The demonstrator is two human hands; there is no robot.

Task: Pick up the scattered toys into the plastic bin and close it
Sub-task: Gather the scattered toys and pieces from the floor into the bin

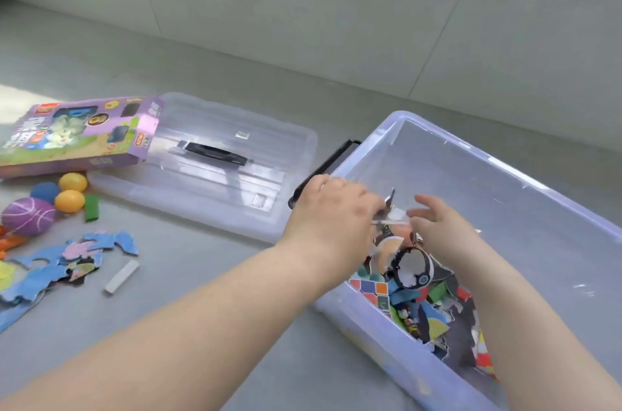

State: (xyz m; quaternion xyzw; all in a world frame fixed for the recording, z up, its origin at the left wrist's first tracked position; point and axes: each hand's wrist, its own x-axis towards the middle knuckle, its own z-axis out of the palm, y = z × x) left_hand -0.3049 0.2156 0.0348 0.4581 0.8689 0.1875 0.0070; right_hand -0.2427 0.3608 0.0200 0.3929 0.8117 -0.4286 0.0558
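A clear plastic bin (525, 181) stands open on the floor at the right, its near corner filled with several colourful puzzle pieces (420, 296). Both my hands are over the bin. My left hand (333, 212) pinches a few flat puzzle pieces (390, 208) above the pile. Just right of them, my right hand (437, 222) has loosely spread fingers that touch those pieces. The bin's clear lid (215, 161) with a black handle lies flat on the floor to the left.
On the floor at the left lie a purple toy box (77, 134), two yellow balls (70, 191), a blue ball (45, 191), a purple ball (28, 215), a green block (91, 207), a white stick (122, 276) and several blue puzzle pieces (67, 262). A tiled wall runs behind.
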